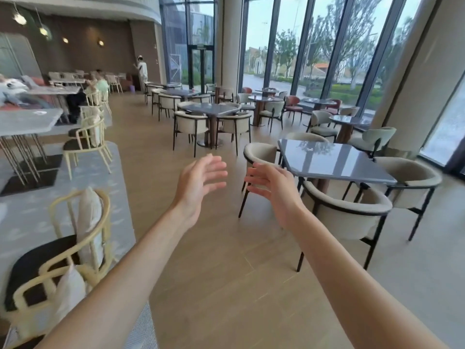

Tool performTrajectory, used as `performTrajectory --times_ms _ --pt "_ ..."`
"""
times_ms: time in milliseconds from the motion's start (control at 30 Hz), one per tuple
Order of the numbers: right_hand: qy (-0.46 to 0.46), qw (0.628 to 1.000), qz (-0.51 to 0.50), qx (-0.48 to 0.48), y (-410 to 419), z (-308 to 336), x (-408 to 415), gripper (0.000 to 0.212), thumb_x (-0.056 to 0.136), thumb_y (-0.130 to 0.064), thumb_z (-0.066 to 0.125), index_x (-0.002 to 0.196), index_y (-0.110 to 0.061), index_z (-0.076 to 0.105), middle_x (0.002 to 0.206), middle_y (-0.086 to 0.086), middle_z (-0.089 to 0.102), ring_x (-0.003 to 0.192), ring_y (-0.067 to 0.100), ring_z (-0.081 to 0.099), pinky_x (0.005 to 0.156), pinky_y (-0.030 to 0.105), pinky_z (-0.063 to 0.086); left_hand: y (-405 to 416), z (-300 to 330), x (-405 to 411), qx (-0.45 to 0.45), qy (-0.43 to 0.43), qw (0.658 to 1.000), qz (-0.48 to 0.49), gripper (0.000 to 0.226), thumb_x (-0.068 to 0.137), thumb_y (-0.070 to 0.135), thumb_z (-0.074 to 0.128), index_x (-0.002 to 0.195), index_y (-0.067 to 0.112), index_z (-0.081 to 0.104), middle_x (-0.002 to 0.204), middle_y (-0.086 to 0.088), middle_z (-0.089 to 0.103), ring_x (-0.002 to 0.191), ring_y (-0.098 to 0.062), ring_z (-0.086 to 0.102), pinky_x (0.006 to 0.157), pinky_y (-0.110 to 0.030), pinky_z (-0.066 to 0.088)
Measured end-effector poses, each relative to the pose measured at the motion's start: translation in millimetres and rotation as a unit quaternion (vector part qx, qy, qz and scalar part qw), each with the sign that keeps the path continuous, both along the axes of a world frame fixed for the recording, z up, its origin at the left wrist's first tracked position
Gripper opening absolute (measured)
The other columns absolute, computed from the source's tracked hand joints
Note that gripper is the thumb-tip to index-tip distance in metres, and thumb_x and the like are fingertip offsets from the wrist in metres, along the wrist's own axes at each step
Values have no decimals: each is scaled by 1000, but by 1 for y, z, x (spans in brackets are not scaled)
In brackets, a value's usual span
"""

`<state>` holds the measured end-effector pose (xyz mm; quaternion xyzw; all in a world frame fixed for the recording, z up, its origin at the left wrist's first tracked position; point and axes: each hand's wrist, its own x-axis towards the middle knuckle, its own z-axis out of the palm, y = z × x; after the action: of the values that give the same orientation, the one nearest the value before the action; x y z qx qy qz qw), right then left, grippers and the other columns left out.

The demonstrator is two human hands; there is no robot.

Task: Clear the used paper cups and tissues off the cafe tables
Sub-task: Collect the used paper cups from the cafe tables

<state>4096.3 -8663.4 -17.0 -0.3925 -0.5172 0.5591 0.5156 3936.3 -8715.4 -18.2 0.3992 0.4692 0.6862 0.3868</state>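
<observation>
Both my arms reach out over the wooden floor of a cafe aisle. My left hand [198, 182] and my right hand [270, 186] face each other, palms inward, fingers straight and slightly spread, holding nothing. A small white item, perhaps a tissue or lid [40, 112], lies on the pale table [27, 122] at the far left. A small reddish object [193, 90], possibly a cup, stands on a distant dark table [182, 93]. The grey glossy table [332, 159] just right of my hands carries only reflections.
Cream round-backed chairs [344, 210] ring the grey table on the right. Yellow-framed chairs [75, 248] with white cushions stand at the left on a grey rug. More dark tables [211, 108] and chairs fill the middle distance. People sit at the far left; one stands by the back wall.
</observation>
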Motion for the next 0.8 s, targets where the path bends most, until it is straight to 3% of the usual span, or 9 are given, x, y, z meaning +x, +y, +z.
performTrajectory --times_ms 300,533,800 --pt "14 1000 14 -7 200 10 -65 25 101 -17 56 119 -3 67 116 15 72 109 30 69 96 44 57 190 11 -71 2 16 1000 24 33 105 26 47 117 2 66 115 -16 72 108 -30 69 94 -50 57" --pt "24 998 59 -1 355 -4 -128 15 100 -15 54 107 -10 67 119 19 70 111 33 68 96 45 56 332 -3 -129 -5 28 998 55 35 105 27 46 118 2 66 116 -16 72 110 -30 69 94 -49 58" --pt "50 996 76 -3 559 14 -186 13 99 -14 55 98 -13 68 105 10 71 113 34 67 93 42 57 529 14 -180 3 35 997 62 31 105 29 47 113 7 67 115 -14 72 108 -29 69 92 -47 59"
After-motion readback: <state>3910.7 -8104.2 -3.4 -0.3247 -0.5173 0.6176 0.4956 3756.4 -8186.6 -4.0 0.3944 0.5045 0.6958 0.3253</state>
